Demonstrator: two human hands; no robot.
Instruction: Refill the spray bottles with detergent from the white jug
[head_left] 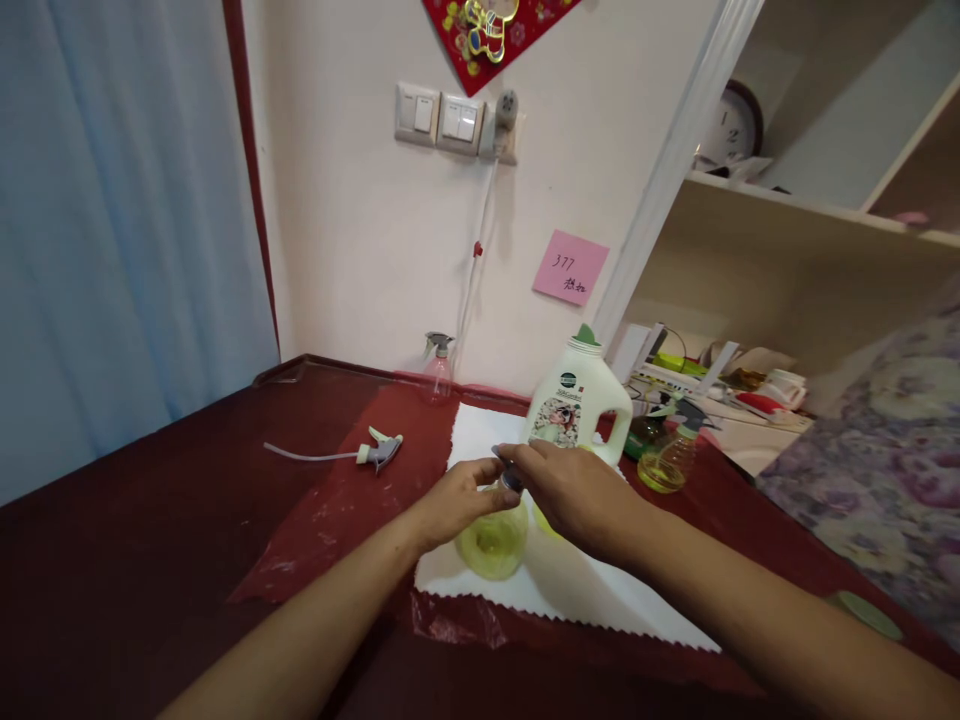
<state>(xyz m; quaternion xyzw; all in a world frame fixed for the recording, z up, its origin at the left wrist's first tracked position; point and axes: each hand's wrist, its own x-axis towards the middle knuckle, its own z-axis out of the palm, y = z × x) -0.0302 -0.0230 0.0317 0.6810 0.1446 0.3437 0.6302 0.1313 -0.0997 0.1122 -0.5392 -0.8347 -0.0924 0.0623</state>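
Observation:
A small round yellow-green bottle (493, 543) stands on a white cloth (570, 590). My left hand (457, 500) is closed around its neck from the left. From the right, my right hand (574, 490) pinches a grey spray head (510, 472) sitting on top of the bottle. A big white jug (579, 400) with a green cap stands just behind my hands. A loose grey spray trigger with a long tube (375, 452) lies to the left on the dark red table (135, 540).
A pink spray bottle (437, 372) stands at the wall. A yellow spray bottle (670, 455) stands right of the jug, with cluttered shelves (750, 300) behind it. A red plastic sheet (330, 520) lies under the cloth. Floral fabric (885, 470) fills the right edge. Blue curtain at left.

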